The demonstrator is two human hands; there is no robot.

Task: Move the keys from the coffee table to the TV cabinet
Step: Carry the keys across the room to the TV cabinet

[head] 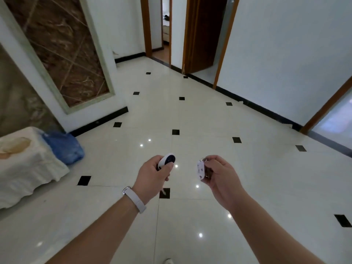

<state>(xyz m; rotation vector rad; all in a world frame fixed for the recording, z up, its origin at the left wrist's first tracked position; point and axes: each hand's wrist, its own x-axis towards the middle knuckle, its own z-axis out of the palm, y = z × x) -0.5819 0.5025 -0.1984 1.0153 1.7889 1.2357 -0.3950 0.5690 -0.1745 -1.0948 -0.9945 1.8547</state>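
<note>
1. At the far left of the frame sits a piece of furniture under a white cloth cover (pixel 24 164), with a blue bag (pixel 63 146) touching its right side on the floor. Whether this is the TV cabinet cannot be told; neither a cabinet nor a coffee table shows plainly, so the carry looks midway.
2. Left of centre, low in the frame, the left hand (pixel 152 173) is curled closed around a small oval remote (pixel 167 161) with a dark face, thumb side up. A pale wristband (pixel 134 199) sits on that wrist. This hand is best kept out of the job, so the keys have one clear owner.
3. Just right of centre, the right hand (pixel 219 175) pinches the keys (pixel 201 169): fingers closed on the ring end, a white tag hanging below toward the left. The metal parts are mostly hidden in the fingers.
4. The tiled floor (pixel 190 115) is glossy and hard, so a drop would likely skid. My advice: keep the pinch firm on the ring, let the tag hang, and turn toward the cabinet before lowering.
5. At the upper centre-right stands an open brown door (pixel 204 33); it is probably not the route.
</note>
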